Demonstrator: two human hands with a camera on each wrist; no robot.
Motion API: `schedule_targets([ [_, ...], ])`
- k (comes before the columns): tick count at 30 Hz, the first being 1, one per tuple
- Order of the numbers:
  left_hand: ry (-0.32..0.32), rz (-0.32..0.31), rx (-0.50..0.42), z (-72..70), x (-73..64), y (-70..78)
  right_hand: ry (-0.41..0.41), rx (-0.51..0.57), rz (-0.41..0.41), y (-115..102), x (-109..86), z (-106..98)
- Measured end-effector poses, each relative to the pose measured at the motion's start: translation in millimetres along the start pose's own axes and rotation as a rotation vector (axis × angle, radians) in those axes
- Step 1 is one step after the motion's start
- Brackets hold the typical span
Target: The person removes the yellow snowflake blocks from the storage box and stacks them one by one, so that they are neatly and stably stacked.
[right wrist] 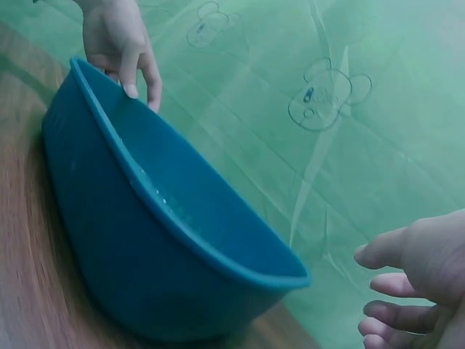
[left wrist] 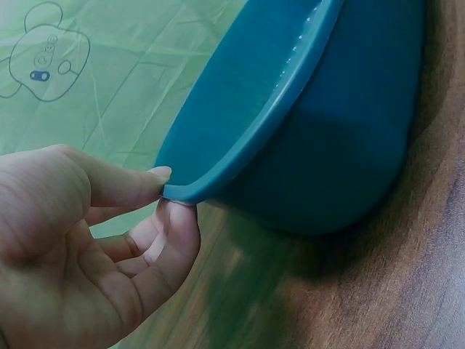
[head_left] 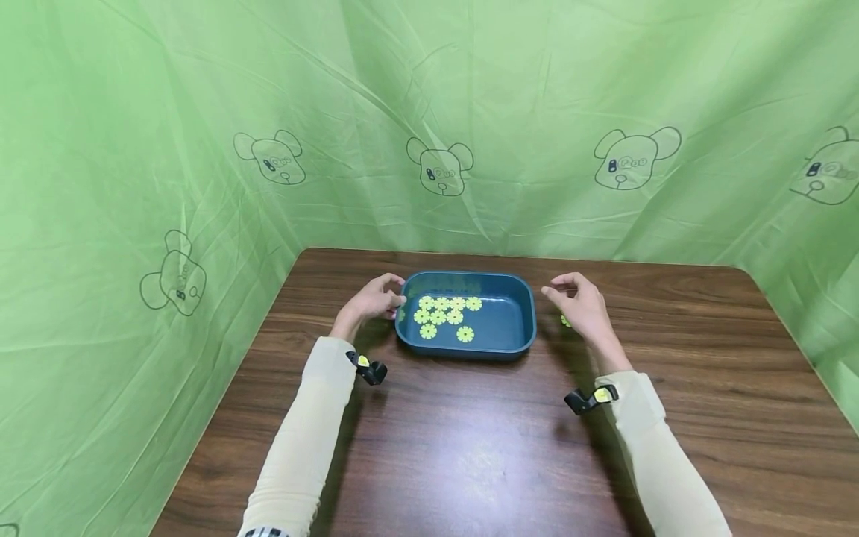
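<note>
A dark blue rectangular basin (head_left: 463,352) rests on the table. Several yellow-green flower-shaped discs (head_left: 465,334) lie on its floor, mostly in its left half. My left hand (left wrist: 87,233) pinches the basin's rim at the left end, thumb inside and fingers outside. Off the basin's right end, my right hand (head_left: 582,307) hovers apart from the rim with its fingers loosely bent and nothing between them. Another yellow-green disc (head_left: 565,321) shows on the table, partly hidden behind that hand. From the right wrist view, a gap separates the fingertips from the basin's near corner.
The brown wooden table (head_left: 483,447) stretches out around the basin. A green curtain (head_left: 523,89) with printed bear heads hangs along the back and sides. Each wrist wears a small black camera on a strap.
</note>
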State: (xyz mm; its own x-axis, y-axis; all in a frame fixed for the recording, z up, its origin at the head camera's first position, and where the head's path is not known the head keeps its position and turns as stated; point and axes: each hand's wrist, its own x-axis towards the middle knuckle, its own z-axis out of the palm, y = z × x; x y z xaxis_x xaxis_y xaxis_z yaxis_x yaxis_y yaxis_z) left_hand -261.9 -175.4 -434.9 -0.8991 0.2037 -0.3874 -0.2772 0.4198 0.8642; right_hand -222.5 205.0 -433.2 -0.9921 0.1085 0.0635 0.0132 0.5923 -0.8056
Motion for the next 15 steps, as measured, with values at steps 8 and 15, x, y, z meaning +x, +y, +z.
schedule_targets([
  [8, 0.0, -0.008, 0.007, -1.1, 0.9, -0.3, -0.021, 0.031, -0.049, -17, 4.0, 12],
  [15, -0.027, -0.029, -0.006, -0.9, -3.8, 5.9, -0.063, 0.063, -0.093, -30, 4.1, 27],
])
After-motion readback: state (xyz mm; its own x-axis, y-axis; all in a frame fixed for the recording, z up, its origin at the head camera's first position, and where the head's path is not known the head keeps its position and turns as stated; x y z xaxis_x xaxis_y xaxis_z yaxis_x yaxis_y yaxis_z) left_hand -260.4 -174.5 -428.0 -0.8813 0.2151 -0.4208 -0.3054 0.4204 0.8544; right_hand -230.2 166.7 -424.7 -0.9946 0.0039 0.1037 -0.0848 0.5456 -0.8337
